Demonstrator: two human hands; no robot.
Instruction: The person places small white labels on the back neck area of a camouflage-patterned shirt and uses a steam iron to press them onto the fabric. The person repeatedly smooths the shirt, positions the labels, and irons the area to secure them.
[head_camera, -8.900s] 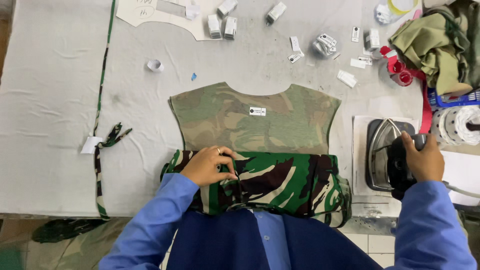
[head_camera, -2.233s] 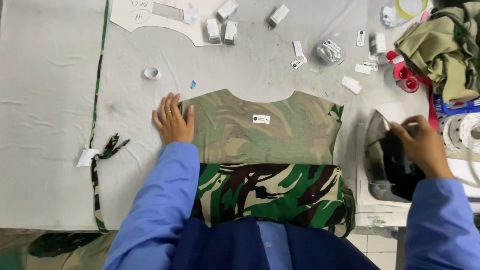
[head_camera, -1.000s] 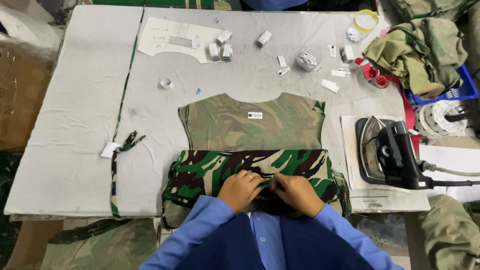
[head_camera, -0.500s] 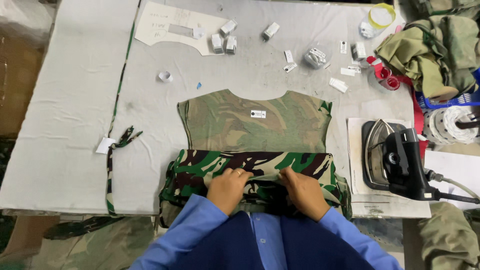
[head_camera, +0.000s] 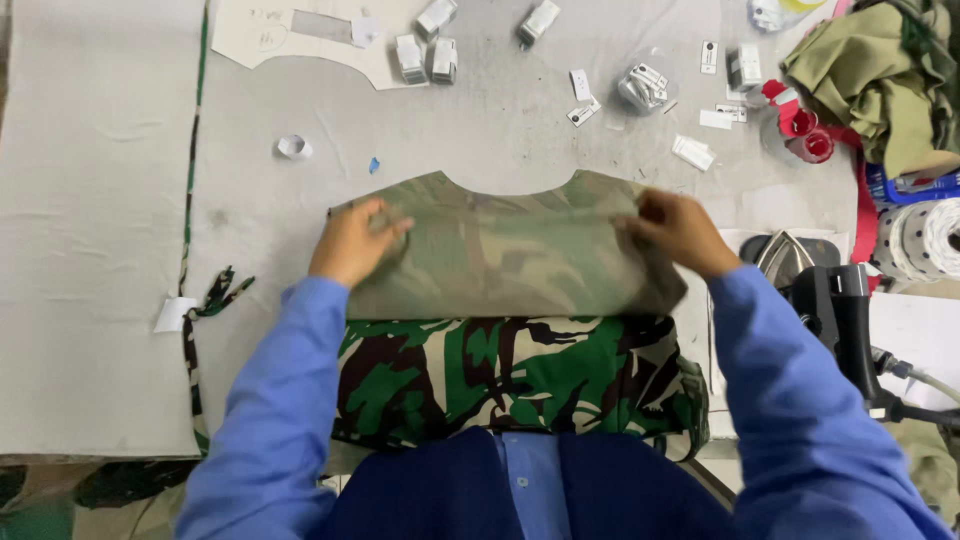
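Camouflage fabric (head_camera: 510, 260) is lying at the centre of the frame on the grey bench (head_camera: 100, 200), its faded reverse side facing up above a brighter green folded part nearest the person. The left hand (head_camera: 352, 240) is pinching the cloth's upper left corner with curled fingers, while the right hand (head_camera: 678, 232) is gripping the upper right corner. A black iron (head_camera: 835, 300) is sitting at the right edge, and small white tags (head_camera: 640, 85) are lying scattered along the top.
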